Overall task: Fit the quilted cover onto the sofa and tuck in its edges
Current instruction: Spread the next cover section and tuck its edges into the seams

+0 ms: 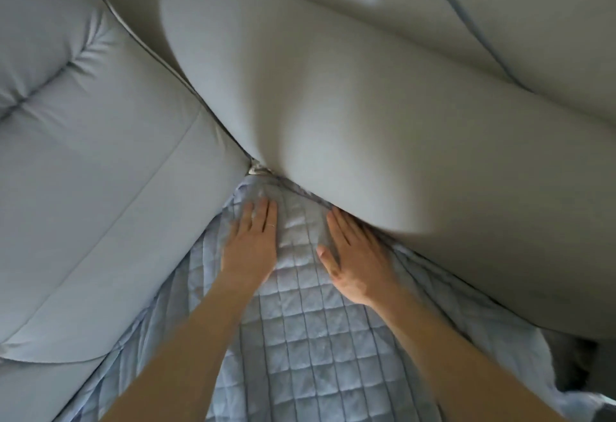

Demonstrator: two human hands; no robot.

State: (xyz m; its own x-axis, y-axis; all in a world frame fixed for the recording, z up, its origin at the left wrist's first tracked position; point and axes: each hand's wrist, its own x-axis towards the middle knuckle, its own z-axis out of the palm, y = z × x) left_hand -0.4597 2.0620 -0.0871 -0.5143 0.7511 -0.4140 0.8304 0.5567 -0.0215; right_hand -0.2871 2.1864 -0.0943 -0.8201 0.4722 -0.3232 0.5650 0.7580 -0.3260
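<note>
The quilted cover [300,338] lay between the left cushion [100,188] and the right cushion [333,105], narrowing toward the far corner where they met. On it, near that corner, the left hand [250,248] lay flat just beside the left cushion, and the right hand [353,261] lay against the right cushion's edge.

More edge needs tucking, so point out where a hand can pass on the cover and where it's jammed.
Free: the strip of cover between the left hand and right hand, and the quilted stretch between the forearms. Crowded: the corner ahead, where the left cushion and right cushion pinch the bunched cover.
</note>
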